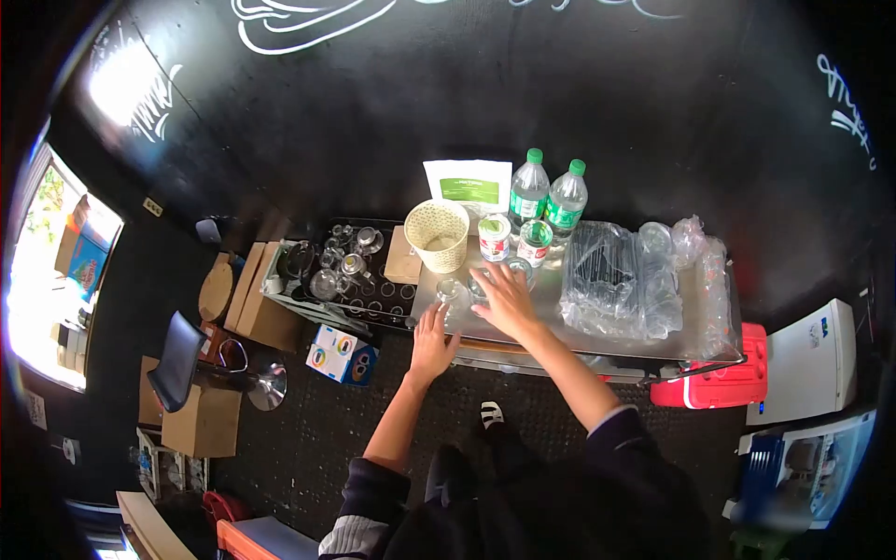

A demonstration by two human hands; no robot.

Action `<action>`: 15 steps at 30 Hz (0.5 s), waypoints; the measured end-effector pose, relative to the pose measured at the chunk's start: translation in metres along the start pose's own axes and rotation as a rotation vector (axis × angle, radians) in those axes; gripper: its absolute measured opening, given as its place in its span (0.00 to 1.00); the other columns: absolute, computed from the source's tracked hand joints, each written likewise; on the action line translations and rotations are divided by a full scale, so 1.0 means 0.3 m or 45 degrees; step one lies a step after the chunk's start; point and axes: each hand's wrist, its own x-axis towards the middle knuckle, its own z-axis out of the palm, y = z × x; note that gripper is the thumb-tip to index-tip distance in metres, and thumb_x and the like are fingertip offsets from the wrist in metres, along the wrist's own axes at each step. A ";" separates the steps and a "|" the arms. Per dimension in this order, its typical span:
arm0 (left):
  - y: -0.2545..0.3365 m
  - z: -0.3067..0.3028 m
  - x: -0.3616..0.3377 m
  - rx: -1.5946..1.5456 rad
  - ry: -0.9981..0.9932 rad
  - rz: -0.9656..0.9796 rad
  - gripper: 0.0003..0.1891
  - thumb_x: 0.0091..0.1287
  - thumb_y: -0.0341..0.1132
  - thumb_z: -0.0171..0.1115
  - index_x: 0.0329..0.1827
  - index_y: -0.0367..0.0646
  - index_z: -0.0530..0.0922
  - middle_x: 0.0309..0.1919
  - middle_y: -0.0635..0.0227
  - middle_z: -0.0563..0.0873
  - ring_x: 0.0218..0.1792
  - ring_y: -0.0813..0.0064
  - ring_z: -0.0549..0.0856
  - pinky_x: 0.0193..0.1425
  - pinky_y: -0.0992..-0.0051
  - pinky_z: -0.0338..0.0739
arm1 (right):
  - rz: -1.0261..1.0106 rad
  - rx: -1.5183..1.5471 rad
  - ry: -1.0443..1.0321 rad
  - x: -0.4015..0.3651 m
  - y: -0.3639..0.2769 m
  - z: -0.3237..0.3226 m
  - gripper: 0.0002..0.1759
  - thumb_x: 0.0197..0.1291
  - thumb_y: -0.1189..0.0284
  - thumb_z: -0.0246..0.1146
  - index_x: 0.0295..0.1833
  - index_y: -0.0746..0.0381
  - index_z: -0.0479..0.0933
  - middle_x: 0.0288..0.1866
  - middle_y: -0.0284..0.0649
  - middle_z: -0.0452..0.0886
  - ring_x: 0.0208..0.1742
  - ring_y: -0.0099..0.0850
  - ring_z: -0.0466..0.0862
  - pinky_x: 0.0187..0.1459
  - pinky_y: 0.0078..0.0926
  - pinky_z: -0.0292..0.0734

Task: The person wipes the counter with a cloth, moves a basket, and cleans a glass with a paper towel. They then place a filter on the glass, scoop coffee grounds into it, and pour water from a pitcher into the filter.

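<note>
My left hand (433, 347) is at the front edge of the metal counter (551, 327), fingers stretched up toward a clear glass (454, 293). My right hand (504, 301) reaches over the counter with its fingers spread, thumb and fingertips around a second clear glass (480, 282) that they partly cover. Just behind that hand sits another clear round piece (521, 271). Two cans (494, 239) with red and white labels stand further back. Beside them is a cream woven basket (437, 239).
Two green-capped bottles (528, 191) and a white-green pouch (469, 184) stand against the wall. Plastic-wrapped cups (658, 280) and a black wrapped stack (600, 271) lie at right. Glassware fills a black tray (350, 271) at left. A red cooler (719, 383) stands below.
</note>
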 end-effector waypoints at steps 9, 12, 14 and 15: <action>-0.102 0.020 0.156 -0.144 -0.027 0.081 0.32 0.58 0.33 0.62 0.66 0.37 0.62 0.65 0.48 0.65 0.65 0.46 0.65 0.67 0.55 0.61 | -0.053 -0.417 -0.637 0.126 0.107 0.162 0.48 0.30 0.59 0.79 0.64 0.50 0.69 0.59 0.43 0.71 0.66 0.39 0.68 0.70 0.54 0.50; -0.103 -0.017 0.173 -0.267 -0.008 0.069 0.30 0.58 0.29 0.61 0.65 0.36 0.64 0.62 0.48 0.68 0.62 0.47 0.68 0.66 0.56 0.64 | -0.056 -0.389 -0.759 0.144 0.097 0.121 0.47 0.30 0.60 0.79 0.63 0.49 0.70 0.58 0.43 0.72 0.64 0.39 0.69 0.69 0.53 0.52; -0.115 -0.049 0.187 -0.423 0.084 0.122 0.26 0.57 0.25 0.60 0.61 0.34 0.68 0.58 0.49 0.72 0.60 0.48 0.72 0.64 0.58 0.66 | -0.109 -0.395 -0.817 0.152 0.095 0.095 0.45 0.32 0.60 0.79 0.63 0.49 0.70 0.56 0.43 0.72 0.62 0.38 0.71 0.68 0.50 0.54; -0.119 -0.075 0.188 -0.431 0.085 0.125 0.26 0.57 0.25 0.60 0.61 0.34 0.68 0.58 0.49 0.72 0.60 0.48 0.72 0.64 0.58 0.66 | -0.105 -0.403 -0.819 0.154 0.086 0.071 0.45 0.32 0.60 0.79 0.63 0.49 0.70 0.56 0.43 0.72 0.62 0.38 0.71 0.68 0.50 0.54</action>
